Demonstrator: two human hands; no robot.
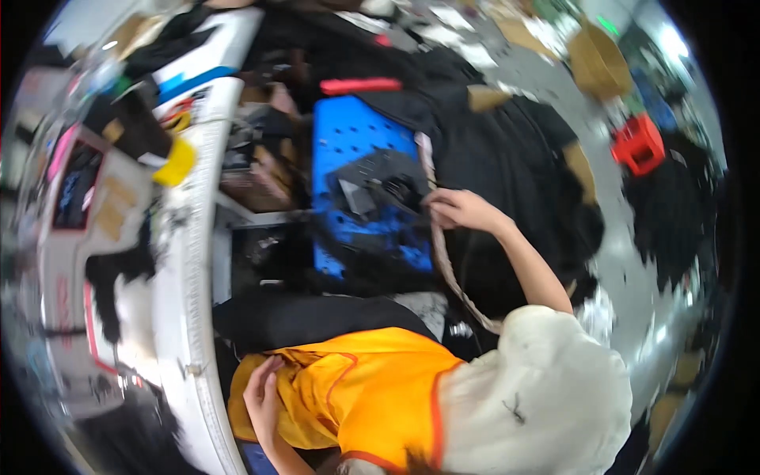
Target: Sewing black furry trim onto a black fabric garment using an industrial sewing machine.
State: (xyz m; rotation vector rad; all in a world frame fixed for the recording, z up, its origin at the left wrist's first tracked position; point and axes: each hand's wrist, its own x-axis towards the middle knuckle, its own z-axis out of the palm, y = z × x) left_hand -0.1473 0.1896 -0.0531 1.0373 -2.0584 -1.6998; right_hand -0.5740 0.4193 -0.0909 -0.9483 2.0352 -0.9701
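Observation:
Out in front, my right hand is closed in a pinch on a long, narrow pale strip. That strip runs from beside a blue perforated plastic seat down toward my white sleeve; its exact kind is blurred. Low on the left, my left hand rests against the orange apron I wear, its fingers loosely bent and apart with nothing seen in them. Dark pieces lie on the blue seat. Just right of the strip spreads a heap of black cloth.
A white table edge runs along my left, with a sewing machine on it. Beyond the seat lies a red-pink bar. On the grey floor at right are a red plastic object, a cardboard box and black material.

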